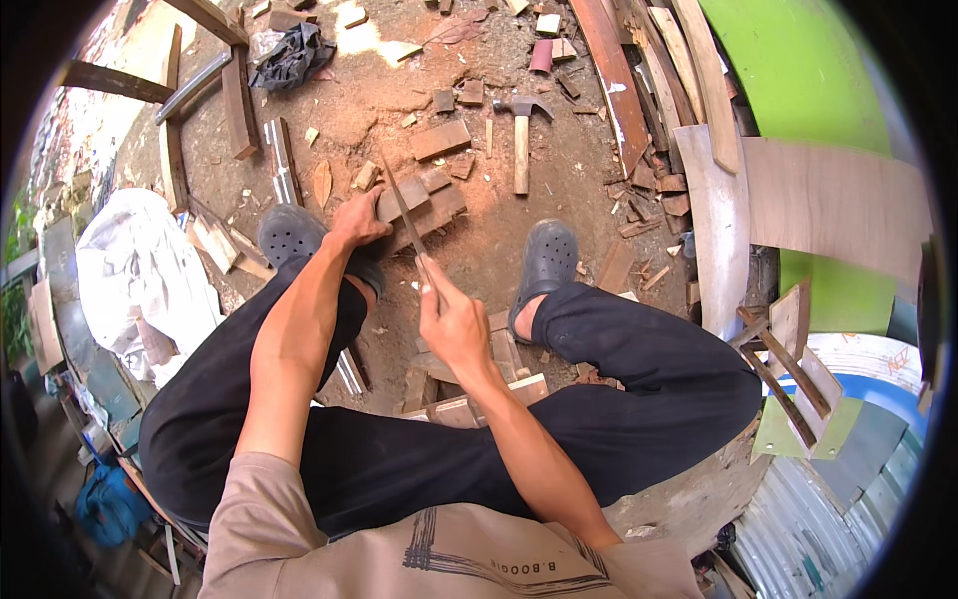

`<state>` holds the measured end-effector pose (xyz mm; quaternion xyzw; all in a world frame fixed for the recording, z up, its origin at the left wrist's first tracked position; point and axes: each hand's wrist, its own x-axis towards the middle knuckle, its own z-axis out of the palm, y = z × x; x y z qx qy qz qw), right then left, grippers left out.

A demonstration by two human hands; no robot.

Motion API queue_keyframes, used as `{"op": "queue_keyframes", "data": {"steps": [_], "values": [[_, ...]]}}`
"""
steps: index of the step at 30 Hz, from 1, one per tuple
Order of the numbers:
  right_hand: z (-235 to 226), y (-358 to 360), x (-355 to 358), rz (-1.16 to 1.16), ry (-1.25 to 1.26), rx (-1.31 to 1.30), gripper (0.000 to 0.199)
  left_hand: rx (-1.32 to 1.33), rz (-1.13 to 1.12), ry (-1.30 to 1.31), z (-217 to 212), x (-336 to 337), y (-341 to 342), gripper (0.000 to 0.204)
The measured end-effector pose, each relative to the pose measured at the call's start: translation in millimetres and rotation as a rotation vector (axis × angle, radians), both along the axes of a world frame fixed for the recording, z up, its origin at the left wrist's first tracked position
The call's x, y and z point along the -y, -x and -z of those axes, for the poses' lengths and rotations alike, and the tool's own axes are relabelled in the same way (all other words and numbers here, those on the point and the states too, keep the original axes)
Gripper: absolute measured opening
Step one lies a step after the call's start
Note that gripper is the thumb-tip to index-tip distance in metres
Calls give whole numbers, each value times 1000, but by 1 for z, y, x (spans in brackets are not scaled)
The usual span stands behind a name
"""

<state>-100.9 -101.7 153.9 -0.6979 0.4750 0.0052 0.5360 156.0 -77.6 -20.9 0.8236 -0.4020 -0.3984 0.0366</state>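
Close to us, our right hand (pixel 451 317) is wrapped tight around the near end of a long thin blade (pixel 404 215) (it looks like a saw or a file, we cannot tell which), with the fingers curled shut on the handle. The blade runs away from us and up to the left. A bit further out, our left hand (pixel 359 220) presses down on a small brown wood block (pixel 417 200), fingers bent over its near edge, and the blade lies across that block right beside those fingers. The block sits on the dirt ground (pixel 389 110) between our two dark rubber shoes (pixel 544 262). We think the blade could slip sideways and nick the left fingers, since they are so close to it. The block could also wobble on the lumpy dirt. Further off lies a hammer (pixel 521 135) among wood scraps (pixel 439 140), and long planks (pixel 624 80) lean at the far right
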Motion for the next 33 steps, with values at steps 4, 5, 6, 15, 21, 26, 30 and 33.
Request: {"op": "queue_keyframes", "data": {"steps": [4,5,6,15,21,26,30,33], "values": [[-2,30,-20,60,66,155,45,8,-14,-49,12,-6,-10,92],[-15,55,-33,51,106,250,45,-14,-14,8,24,-14,-19,92],[-16,74,-39,20,140,294,45,-28,-14,12,23,-5,-23,92],[-5,60,-38,114,244,411,44,-5,-5,48,26,-11,-19,90],[10,12,3,56,-52,115,45,-71,-29,-25,12,-4,-16,88],[2,52,-17,80,96,251,44,-120,-57,-66,19,-1,-24,95],[7,39,-10,44,37,187,44,-20,-31,-43,23,-10,-17,92],[-16,76,-29,62,256,360,43,-64,-24,55,22,-6,-17,87]]}}
